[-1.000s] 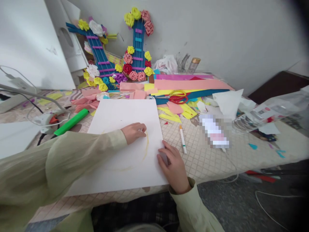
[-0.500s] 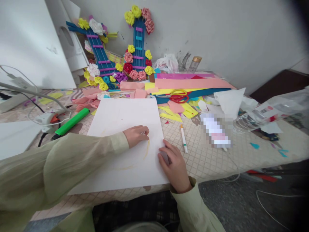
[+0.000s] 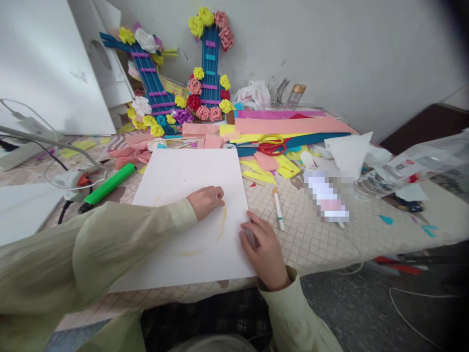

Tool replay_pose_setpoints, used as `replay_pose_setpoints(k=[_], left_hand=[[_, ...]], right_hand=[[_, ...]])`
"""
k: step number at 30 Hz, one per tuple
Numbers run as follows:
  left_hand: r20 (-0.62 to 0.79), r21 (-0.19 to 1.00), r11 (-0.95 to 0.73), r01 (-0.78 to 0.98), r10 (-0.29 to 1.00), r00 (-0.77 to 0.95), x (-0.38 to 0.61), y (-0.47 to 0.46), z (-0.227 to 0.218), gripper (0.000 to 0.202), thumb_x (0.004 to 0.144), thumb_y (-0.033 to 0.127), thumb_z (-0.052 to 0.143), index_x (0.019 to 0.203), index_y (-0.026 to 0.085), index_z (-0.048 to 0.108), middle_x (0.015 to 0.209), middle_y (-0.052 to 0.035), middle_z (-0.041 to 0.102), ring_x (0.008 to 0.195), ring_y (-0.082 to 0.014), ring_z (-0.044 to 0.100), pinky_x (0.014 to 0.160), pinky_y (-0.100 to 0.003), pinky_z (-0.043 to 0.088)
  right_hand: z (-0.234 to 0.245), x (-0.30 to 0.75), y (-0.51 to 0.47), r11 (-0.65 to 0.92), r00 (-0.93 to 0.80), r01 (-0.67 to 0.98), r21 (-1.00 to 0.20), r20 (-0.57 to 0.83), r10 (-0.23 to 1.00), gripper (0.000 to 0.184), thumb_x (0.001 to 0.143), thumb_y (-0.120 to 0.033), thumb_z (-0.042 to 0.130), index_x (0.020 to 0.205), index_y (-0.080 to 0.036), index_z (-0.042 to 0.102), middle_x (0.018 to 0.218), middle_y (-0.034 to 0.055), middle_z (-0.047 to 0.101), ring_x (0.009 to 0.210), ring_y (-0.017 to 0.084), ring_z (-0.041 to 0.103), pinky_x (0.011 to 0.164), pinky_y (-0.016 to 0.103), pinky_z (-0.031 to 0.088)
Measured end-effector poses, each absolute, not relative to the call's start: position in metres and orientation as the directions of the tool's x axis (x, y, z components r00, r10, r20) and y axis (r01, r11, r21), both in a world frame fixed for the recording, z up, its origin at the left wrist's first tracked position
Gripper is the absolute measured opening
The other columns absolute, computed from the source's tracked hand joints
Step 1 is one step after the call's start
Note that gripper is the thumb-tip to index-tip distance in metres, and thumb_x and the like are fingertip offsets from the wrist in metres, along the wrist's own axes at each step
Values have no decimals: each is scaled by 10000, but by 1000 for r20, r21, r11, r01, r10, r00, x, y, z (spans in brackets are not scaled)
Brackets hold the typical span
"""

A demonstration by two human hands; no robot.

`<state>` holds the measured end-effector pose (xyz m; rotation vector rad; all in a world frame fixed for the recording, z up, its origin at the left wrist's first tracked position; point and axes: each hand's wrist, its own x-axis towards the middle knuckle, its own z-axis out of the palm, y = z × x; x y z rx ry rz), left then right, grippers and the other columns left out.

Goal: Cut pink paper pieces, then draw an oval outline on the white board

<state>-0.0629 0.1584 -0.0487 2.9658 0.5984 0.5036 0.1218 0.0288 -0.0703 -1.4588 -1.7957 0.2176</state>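
Observation:
A white sheet [image 3: 183, 181] lies on the checked tablecloth [image 3: 315, 239] in front of me. A faint yellow curved line [image 3: 222, 222] is drawn on its right part. My left hand [image 3: 207, 200] rests on the sheet at the top end of that line, fingers pinched shut round something small and whitish that I cannot make out. My right hand [image 3: 266, 254] presses on the sheet's right edge, its fingers closed over a small grey object [image 3: 249, 238]. A white marker [image 3: 278, 210] lies on the cloth just right of the sheet.
A green highlighter [image 3: 110, 183] and a cabled glue gun [image 3: 71, 183] lie at the left. Red and yellow scissors [image 3: 271, 145], coloured paper strips [image 3: 293, 126] and scraps sit behind. Two blue paper-flower pieces [image 3: 210, 63] lean against the wall. Plastic bags [image 3: 410, 168] lie right.
My left hand has shifted a little back and forth at the top of the yellow line. The faint lower stretch of that line looks thinner. My right hand has stayed put.

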Motion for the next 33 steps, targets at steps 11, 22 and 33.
replay_pose_setpoints(k=[11, 22, 33], left_hand=[[247, 167, -929, 331, 364, 898, -63, 152, -41, 290, 869, 139, 338, 783, 169, 613, 843, -53, 526, 724, -123, 471, 692, -232, 393], [227, 148, -923, 355, 381, 896, -62, 147, -42, 286, 867, 136, 340, 794, 156, 615, 852, -60, 521, 742, -130, 471, 700, -240, 392], [233, 146, -939, 311, 339, 912, -65, 139, -40, 261, 870, 147, 356, 811, 169, 609, 855, -55, 539, 723, -120, 477, 693, -234, 398]], right_hand=[[-69, 121, 28, 324, -26, 755, -570, 468, 883, 139, 794, -177, 498, 892, -168, 596, 1152, 131, 561, 1030, 248, 509, 875, 443, 439], [-70, 122, 29, 325, -20, 750, -576, 472, 882, 142, 793, -182, 500, 893, -172, 600, 1150, 127, 563, 1024, 250, 512, 869, 447, 440], [-68, 121, 28, 323, -18, 748, -580, 468, 884, 129, 788, -167, 514, 888, -167, 595, 1155, 126, 560, 1033, 245, 503, 880, 442, 438]])
